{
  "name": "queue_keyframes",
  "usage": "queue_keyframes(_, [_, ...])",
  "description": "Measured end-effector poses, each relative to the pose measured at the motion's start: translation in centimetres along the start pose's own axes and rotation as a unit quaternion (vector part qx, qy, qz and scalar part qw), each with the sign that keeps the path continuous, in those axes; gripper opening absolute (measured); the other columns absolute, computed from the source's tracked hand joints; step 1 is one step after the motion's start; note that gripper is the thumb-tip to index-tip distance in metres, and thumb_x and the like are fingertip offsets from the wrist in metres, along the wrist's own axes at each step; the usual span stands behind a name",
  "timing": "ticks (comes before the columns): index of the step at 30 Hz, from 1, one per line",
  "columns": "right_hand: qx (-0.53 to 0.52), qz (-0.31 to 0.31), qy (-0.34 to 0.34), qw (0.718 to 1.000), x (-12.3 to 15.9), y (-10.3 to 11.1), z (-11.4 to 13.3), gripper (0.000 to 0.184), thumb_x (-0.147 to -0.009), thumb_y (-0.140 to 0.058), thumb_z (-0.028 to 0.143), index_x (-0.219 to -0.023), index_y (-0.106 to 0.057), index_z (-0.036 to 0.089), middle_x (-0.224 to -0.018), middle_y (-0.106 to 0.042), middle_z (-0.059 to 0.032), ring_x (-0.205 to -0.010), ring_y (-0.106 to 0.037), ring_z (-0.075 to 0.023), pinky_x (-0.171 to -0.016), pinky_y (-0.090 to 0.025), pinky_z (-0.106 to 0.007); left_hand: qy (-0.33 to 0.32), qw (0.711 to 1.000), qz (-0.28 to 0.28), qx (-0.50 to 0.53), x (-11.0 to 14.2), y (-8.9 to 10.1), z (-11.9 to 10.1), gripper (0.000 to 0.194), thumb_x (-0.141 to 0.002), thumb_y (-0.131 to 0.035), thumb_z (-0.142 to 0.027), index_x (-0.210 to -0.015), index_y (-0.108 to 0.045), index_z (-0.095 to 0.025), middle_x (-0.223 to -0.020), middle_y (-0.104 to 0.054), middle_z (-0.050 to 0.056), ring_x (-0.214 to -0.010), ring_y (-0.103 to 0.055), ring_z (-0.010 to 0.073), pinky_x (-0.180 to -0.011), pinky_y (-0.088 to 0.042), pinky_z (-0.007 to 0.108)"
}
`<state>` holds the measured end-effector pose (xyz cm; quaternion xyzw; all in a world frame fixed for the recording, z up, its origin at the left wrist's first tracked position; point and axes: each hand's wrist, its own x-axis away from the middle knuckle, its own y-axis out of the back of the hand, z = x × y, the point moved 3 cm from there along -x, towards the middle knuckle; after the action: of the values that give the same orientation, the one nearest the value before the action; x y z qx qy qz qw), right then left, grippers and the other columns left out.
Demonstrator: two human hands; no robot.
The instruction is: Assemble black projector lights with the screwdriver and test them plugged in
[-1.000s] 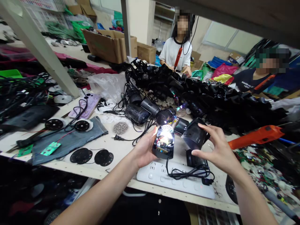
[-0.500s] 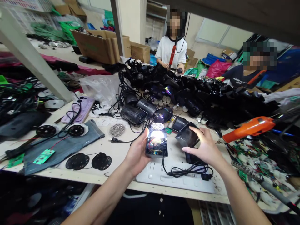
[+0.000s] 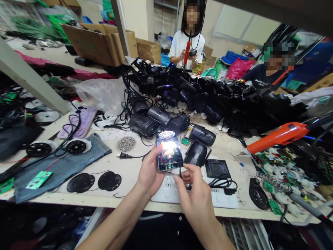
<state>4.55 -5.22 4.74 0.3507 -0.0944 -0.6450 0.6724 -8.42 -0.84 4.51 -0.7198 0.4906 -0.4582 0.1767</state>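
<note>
My left hand [image 3: 151,170] is closed around a small dark device [image 3: 170,161] with an open face. A bright light glows inside it, wires and a board show, and a perforated disc caps its top end. From its lower end runs a black power cord [image 3: 180,171], and the curled fingers of my right hand [image 3: 195,189] are on this cord just below the device. Part of the cord is hidden by those fingers. Beyond my right hand stand dark cylindrical housings [image 3: 196,152]. Under both hands lies a white power strip [image 3: 166,189].
An orange electric screwdriver [image 3: 278,137] hangs at the right above a heap of circuit boards [image 3: 281,173]. Black housings [image 3: 187,86] pile up at the back. Grey cloth [image 3: 65,170] and black discs [image 3: 109,180] lie left. Two people [image 3: 188,45] sit opposite.
My right hand has let go of a dark housing on the right and moved left to the device's cord. A black square part now lies on the power strip. My left hand still holds the device.
</note>
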Motion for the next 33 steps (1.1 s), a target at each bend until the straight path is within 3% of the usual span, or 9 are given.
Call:
queue_keyframes(5, [0.017,-0.045,0.031,0.998,-0.4,0.7,0.2,0.011,-0.092,-0.053,0.020,-0.102,-0.057,0.018,-0.078,-0.064,-0.0020,-0.067,-0.064,-0.0143,-0.062,-0.054,-0.024,-0.046,0.999,0.011,-0.013,-0.2,0.2,0.0,0.016,-0.070,-0.068,-0.018,-0.085,-0.065,-0.016,-0.078,-0.069,-0.001,-0.066,-0.060,0.0117,-0.063,-0.049,0.022])
queue_keyframes(10, [0.038,-0.062,0.086,0.994,-0.7,1.1,1.0,0.018,-0.094,-0.047,0.012,-0.103,-0.062,0.012,-0.079,-0.060,-0.0053,-0.071,-0.061,-0.0145,-0.066,-0.051,-0.025,-0.059,0.997,0.047,-0.030,-0.1,0.1,0.3,0.031,-0.074,-0.065,-0.019,-0.104,-0.063,-0.022,-0.088,-0.068,-0.003,-0.075,-0.062,0.0116,-0.069,-0.049,0.022])
queue_keyframes(14, [0.066,-0.048,0.093,0.992,-1.2,1.1,0.8,0.026,-0.095,-0.042,0.010,-0.105,-0.065,0.008,-0.077,-0.058,-0.0064,-0.070,-0.059,-0.0157,-0.065,-0.049,-0.027,-0.075,0.994,0.057,-0.056,0.3,0.0,0.3,0.039,-0.074,-0.062,-0.017,-0.113,-0.060,-0.024,-0.091,-0.068,-0.002,-0.079,-0.062,0.0124,-0.072,-0.048,0.022])
queue_keyframes(17, [0.059,-0.031,0.072,0.995,-1.8,1.3,0.6,0.027,-0.094,-0.042,0.013,-0.103,-0.067,0.010,-0.075,-0.057,-0.0050,-0.066,-0.058,-0.0152,-0.061,-0.048,-0.027,-0.098,0.990,0.061,-0.075,0.4,-0.3,0.3,0.043,-0.074,-0.061,-0.016,-0.117,-0.058,-0.025,-0.091,-0.067,-0.003,-0.078,-0.060,0.0121,-0.072,-0.047,0.021])
queue_keyframes(22, [-0.035,0.009,-0.056,0.998,-2.2,1.3,-0.1,0.018,-0.092,-0.050,0.021,-0.090,-0.068,0.017,-0.073,-0.058,-0.0007,-0.060,-0.058,-0.0130,-0.056,-0.047,-0.025,-0.116,0.987,0.057,-0.097,0.5,-0.6,0.7,0.040,-0.075,-0.058,-0.015,-0.113,-0.056,-0.025,-0.091,-0.066,-0.003,-0.078,-0.059,0.0116,-0.073,-0.046,0.021])
queue_keyframes(24, [-0.049,0.013,-0.064,0.997,-2.2,1.2,-0.2,0.017,-0.092,-0.050,0.022,-0.088,-0.067,0.017,-0.074,-0.058,-0.0008,-0.060,-0.058,-0.0125,-0.056,-0.047,-0.024,-0.123,0.986,0.050,-0.098,0.6,-0.6,0.8,0.037,-0.075,-0.059,-0.014,-0.110,-0.057,-0.024,-0.096,-0.066,-0.002,-0.082,-0.059,0.0117,-0.075,-0.046,0.021])
queue_keyframes(30, [0.024,0.040,0.100,0.994,-2.2,1.4,0.1,0.023,-0.095,-0.043,0.013,-0.086,-0.064,0.013,-0.070,-0.049,-0.0020,-0.062,-0.053,-0.0137,-0.058,-0.043,-0.025,-0.079,0.991,0.030,-0.099,0.6,-0.7,0.7,0.038,-0.073,-0.061,-0.018,-0.111,-0.057,-0.023,-0.089,-0.067,-0.002,-0.074,-0.059,0.0115,-0.067,-0.047,0.021])
queue_keyframes(33, [0.069,0.061,0.141,0.986,-2.1,1.4,0.1,0.024,-0.095,-0.040,0.010,-0.086,-0.062,0.012,-0.071,-0.048,-0.0032,-0.062,-0.051,-0.0151,-0.058,-0.043,-0.026,-0.063,0.992,0.018,-0.104,0.5,-0.6,0.8,0.039,-0.073,-0.062,-0.020,-0.111,-0.058,-0.024,-0.085,-0.066,-0.003,-0.068,-0.058,0.0108,-0.063,-0.047,0.020])
